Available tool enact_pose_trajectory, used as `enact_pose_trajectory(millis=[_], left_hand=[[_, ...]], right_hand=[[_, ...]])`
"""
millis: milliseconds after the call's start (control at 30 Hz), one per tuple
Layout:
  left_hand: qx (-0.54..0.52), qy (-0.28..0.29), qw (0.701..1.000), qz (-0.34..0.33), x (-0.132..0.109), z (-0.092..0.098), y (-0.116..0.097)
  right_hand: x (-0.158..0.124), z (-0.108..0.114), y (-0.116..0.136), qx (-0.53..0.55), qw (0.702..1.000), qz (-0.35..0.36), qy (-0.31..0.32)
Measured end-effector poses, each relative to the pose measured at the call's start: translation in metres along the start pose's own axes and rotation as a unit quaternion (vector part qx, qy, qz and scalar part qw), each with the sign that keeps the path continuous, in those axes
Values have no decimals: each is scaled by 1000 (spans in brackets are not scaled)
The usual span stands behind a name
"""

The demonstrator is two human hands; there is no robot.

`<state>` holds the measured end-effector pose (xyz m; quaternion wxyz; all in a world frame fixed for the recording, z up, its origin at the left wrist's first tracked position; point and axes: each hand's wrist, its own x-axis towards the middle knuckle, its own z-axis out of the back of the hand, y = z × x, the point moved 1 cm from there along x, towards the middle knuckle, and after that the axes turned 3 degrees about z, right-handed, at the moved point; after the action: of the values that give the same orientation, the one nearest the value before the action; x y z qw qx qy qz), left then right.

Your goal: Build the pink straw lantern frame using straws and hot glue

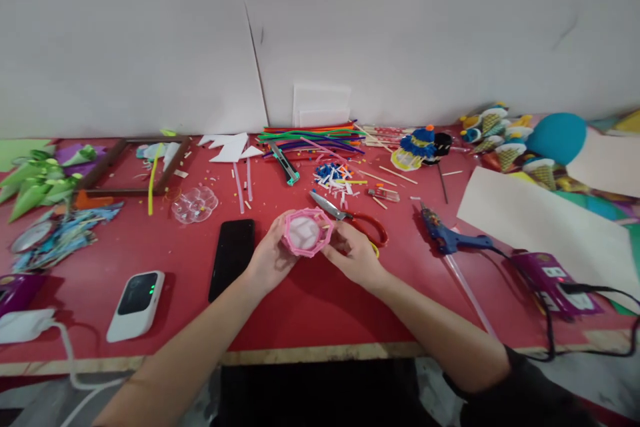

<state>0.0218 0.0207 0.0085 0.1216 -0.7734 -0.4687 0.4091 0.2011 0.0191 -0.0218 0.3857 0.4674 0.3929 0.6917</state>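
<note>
A small pink hexagonal frame piece point(306, 232) with a white inside sits between both hands above the red table point(310, 300). My left hand point(269, 257) curls round its left side. My right hand point(353, 255) pinches its right edge. Red-handled scissors point(361, 223) lie just behind my right hand. A black phone point(232, 256) lies flat left of my left hand.
A blue glue gun point(453, 237) with its cable lies to the right, near a purple box point(553, 279) and a cream sheet point(543, 223). Pipe cleaners point(313, 135), cut straw bits point(336, 179) and a cutter point(286, 165) lie behind. A white device point(136, 303), clear tray point(195, 204) and green cones point(37, 183) are left.
</note>
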Motion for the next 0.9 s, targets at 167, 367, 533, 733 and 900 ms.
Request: enact_pose_trajectory(millis=[167,367,533,733,900], left_hand=[[118,-34,989,-82,-9,7,-19],[388,111,892,-204,-29,22,-32],[536,114,806,-224,-37,22,-16],[556,80,781,-275,-34,30,-8],[547,43,777,-309,-35,36,-12]], right_hand=[[3,16,2,-85,992,66,61],[5,22,7,-176,960,131,172],[5,26,14,-217,945,138,204],[6,45,21,-159,966,109,175],[6,45,22,-113,971,106,180]])
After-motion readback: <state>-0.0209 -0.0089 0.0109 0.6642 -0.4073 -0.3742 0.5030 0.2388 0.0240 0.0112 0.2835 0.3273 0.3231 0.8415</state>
